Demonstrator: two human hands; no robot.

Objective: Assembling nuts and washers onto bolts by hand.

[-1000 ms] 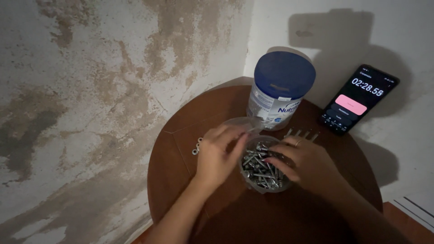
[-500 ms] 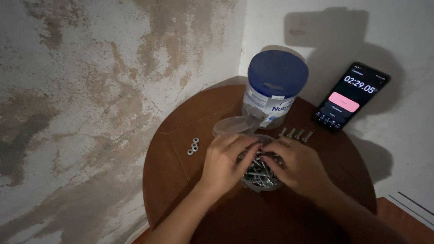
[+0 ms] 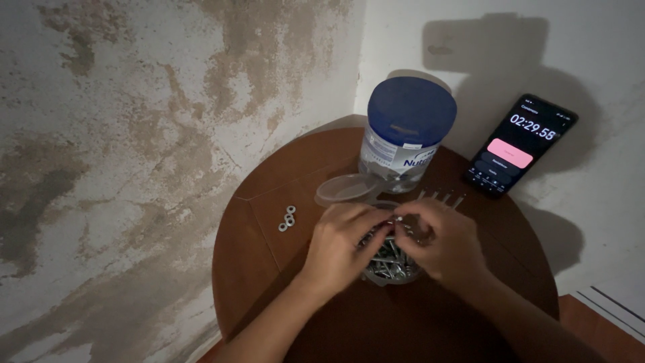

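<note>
— What's the setting?

— A dim corner: a stained, peeling wall (image 3: 134,134) on the left, a paler wall on the right, and a round brown wooden surface (image 3: 269,228) pushed into the angle. Its near edge runs out of the frame at the bottom.

— And the hands?

— Both meet over a small clear container of screws (image 3: 388,263) near the middle of the surface. The left hand (image 3: 342,245) covers its left rim; the right hand (image 3: 440,238) covers the right side, so only a wedge of the metal pile shows between them.

— What is each grip doing?

— The right grip pinches one small screw (image 3: 398,218) at the fingertips, just above the container. The left fingers curl in to meet it, touching or nearly so; whether that grip is closed on anything I cannot tell, since the fingers overlap.

— Anything else around?

— A clear plastic lid (image 3: 346,189) lies just behind the hands. Behind that stands a tin with a blue lid (image 3: 406,131). A few screws (image 3: 440,197) lie in a row beside it, partly hidden by the right hand. Four small washers or nuts (image 3: 287,219) sit apart on the left; too small to say which. A phone (image 3: 523,146) leans against the right wall, running a timer.
</note>
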